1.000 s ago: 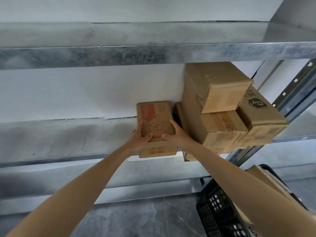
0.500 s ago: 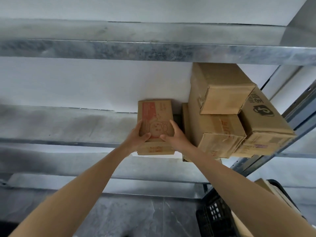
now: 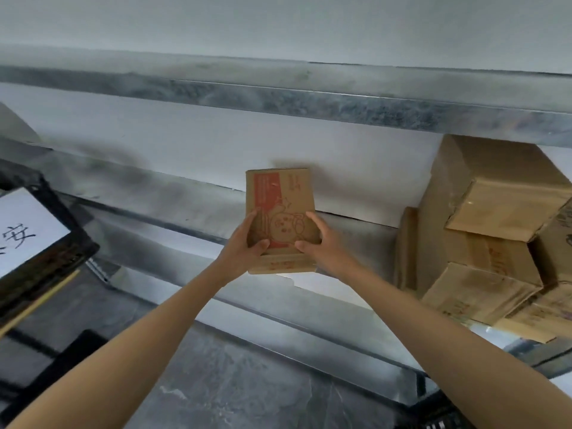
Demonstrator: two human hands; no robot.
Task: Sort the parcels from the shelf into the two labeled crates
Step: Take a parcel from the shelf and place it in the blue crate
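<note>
Small red-printed cardboard parcel [image 3: 280,218] held clear of the shelf [image 3: 185,209], left hand [image 3: 243,247] and right hand [image 3: 322,243] curled round its side edges; looks light and stiff, so side grip should do.

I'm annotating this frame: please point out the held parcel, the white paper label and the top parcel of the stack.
held parcel [image 3: 280,193]: head view, its printed top face.
white paper label [image 3: 28,209]: head view, blank area above the writing.
top parcel of the stack [image 3: 507,209]: head view, its front face.
</note>
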